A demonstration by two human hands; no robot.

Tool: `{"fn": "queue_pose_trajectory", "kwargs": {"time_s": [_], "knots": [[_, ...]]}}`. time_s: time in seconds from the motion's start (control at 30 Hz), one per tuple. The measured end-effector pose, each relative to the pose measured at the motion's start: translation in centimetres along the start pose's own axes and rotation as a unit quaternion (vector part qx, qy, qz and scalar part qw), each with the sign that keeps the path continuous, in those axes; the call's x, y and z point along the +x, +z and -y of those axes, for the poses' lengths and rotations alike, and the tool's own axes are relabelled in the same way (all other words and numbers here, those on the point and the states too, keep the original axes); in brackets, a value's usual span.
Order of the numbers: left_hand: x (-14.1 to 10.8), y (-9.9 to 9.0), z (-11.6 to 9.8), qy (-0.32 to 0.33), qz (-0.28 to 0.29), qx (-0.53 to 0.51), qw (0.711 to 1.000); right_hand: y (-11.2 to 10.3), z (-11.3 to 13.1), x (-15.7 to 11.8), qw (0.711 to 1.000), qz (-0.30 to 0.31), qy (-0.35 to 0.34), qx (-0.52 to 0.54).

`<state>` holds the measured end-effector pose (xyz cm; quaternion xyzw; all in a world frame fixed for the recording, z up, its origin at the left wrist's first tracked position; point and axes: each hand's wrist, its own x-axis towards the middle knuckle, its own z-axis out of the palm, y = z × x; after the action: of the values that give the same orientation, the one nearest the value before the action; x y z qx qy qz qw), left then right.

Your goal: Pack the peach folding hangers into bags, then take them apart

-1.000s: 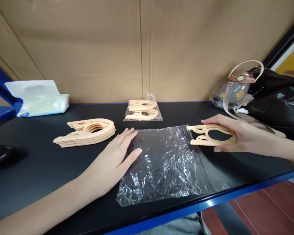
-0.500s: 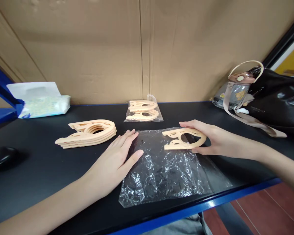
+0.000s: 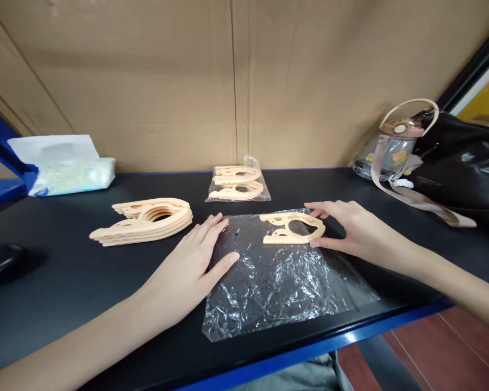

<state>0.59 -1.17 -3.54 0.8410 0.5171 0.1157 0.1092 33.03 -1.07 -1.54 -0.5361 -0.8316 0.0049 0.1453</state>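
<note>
A clear plastic bag (image 3: 269, 288) lies on the black table. My left hand (image 3: 198, 250) rests flat on its left edge, fingers spread. On the bag's upper part, seemingly inside it, is a cream folded hanger (image 3: 275, 239). My right hand (image 3: 342, 228) has its thumb and fingertips at the hanger's rounded right end, holding it at both sides. Left of my left hand sits a stack of several cream folded hangers (image 3: 146, 232). Farther back lies a small clear packet (image 3: 237, 184) with cream hangers in it.
A tissue pack (image 3: 73, 175) stands at the back left, with a black mouse (image 3: 2, 262) nearer. At the right are a strapped bottle (image 3: 395, 155) and a black bag (image 3: 464, 168). Cardboard (image 3: 167, 81) backs the table.
My right hand and the hanger have moved left, farther over the plastic bag. The bag's lower edge has shifted slightly. My left hand has hardly moved.
</note>
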Motion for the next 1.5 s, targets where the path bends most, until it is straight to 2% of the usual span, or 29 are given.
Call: {"fn": "queue_pose_trajectory", "kwargs": {"time_s": [0.2,0.33,0.47,0.6,0.73,0.87,1.17,1.37,1.5], "knots": [[0.1,-0.1,-0.1,0.003,-0.001,0.006,1.0,-0.1,0.3,1.0,0.994,0.024,0.018,0.103],[0.2,-0.1,-0.2,0.0,0.004,0.007,1.0,0.0,0.2,1.6,0.979,0.042,0.006,0.201],[0.2,-0.2,-0.3,-0.001,0.009,0.006,1.0,0.5,0.4,1.8,0.964,0.031,0.001,0.263],[0.1,-0.3,-0.3,0.002,0.012,0.006,1.0,1.1,1.3,2.1,0.96,-0.004,0.012,0.279],[0.1,-0.3,-0.3,-0.004,0.013,0.004,1.0,1.8,1.8,2.4,0.966,-0.05,0.05,0.25],[0.1,-0.1,-0.1,-0.002,0.003,0.004,1.0,2.2,2.0,2.4,0.958,-0.034,0.059,0.277],[0.2,0.3,0.4,0.008,-0.027,-0.018,0.999,1.5,2.5,1.8,0.928,0.037,0.018,0.37],[1.0,-0.6,1.1,0.024,-0.038,-0.026,0.999,1.8,2.1,1.7,0.929,0.069,-0.062,0.357],[1.1,-0.6,1.4,0.028,-0.04,-0.034,0.998,1.9,2.3,1.7,0.934,0.071,-0.092,0.337]]}}
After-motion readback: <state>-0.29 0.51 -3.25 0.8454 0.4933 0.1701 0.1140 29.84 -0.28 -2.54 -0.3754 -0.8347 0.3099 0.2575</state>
